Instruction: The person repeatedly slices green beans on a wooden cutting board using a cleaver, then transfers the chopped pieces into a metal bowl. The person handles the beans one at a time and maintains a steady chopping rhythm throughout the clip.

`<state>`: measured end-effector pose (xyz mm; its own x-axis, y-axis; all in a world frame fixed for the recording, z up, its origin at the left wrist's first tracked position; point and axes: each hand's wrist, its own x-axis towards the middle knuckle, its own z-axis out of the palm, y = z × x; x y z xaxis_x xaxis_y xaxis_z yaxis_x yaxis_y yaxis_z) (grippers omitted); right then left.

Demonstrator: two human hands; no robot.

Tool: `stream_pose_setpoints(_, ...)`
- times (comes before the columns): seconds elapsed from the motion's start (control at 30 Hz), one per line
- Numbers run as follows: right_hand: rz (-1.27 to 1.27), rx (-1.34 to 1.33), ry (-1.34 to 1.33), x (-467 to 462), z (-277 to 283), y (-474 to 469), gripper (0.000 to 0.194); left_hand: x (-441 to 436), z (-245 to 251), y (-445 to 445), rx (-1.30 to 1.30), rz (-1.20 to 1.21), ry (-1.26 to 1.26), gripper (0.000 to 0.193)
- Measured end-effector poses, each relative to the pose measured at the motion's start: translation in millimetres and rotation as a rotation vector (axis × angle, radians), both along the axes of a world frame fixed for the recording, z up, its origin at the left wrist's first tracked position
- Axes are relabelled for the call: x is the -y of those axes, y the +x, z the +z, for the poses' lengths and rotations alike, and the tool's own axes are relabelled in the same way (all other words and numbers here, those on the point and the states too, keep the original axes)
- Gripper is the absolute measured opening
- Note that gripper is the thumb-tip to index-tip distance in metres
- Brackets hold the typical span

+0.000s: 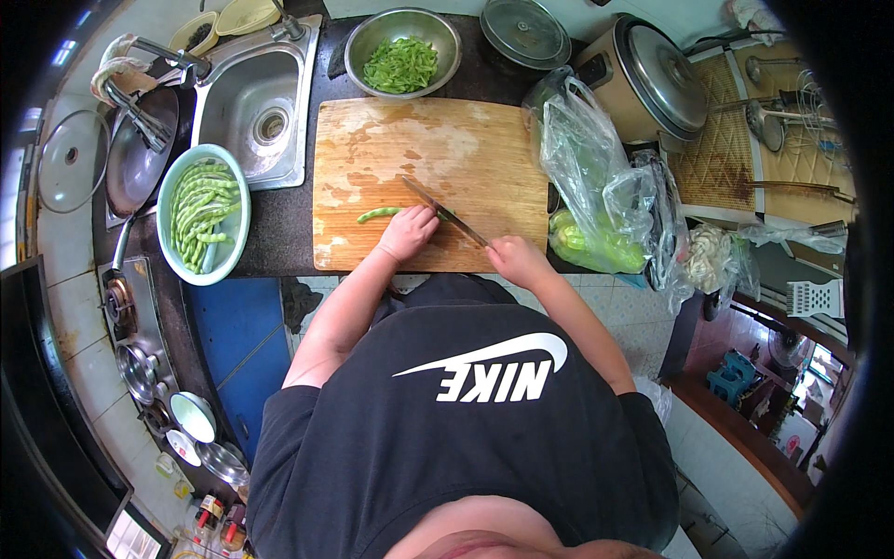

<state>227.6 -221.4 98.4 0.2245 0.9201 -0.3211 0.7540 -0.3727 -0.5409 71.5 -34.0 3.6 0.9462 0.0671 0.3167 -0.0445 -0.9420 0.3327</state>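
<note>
My left hand (410, 232) presses a green bean pod (377, 214) onto the wooden cutting board (433, 147). The pod lies crosswise, with one end sticking out to the left of my fingers and a short tip showing past the blade. In my right hand (517, 260) is the handle of a kitchen knife (450, 215). Its blade slants up and left across the pod, close beside my left fingertips. Beyond the board stands a steel bowl (447, 66) with sliced green beans (400, 65). Whole bean pods (199, 209) fill much of a pale green basin (165, 237) at left.
A steel sink (230, 105) lies behind the basin, its faucet (140, 115) reaching over a wok (140, 150). Plastic bags of vegetables (594, 182) crowd the board's right edge. A rice cooker (649, 77) and a lidded pot (525, 35) stand at the back right.
</note>
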Motion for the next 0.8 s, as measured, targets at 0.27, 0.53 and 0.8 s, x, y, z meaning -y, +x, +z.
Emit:
stream_pose_setpoints(0.27, -0.003, -0.043, -0.072, -15, -3, 2, 0.028, 0, 5, 0, 0.022, -0.01, 0.001, 0.017)
stream_pose_setpoints(0.53, -0.022, -0.032, 0.044, -28, -22, 2, 0.028, 2, 2, -3, 0.057, 0.022, -0.029, 0.02)
stream_pose_setpoints(0.8, -0.016, 0.073, 0.025, -7, -2, 1, 0.026, 1, 0, -2, 0.063, 0.03, -0.015, 0.02)
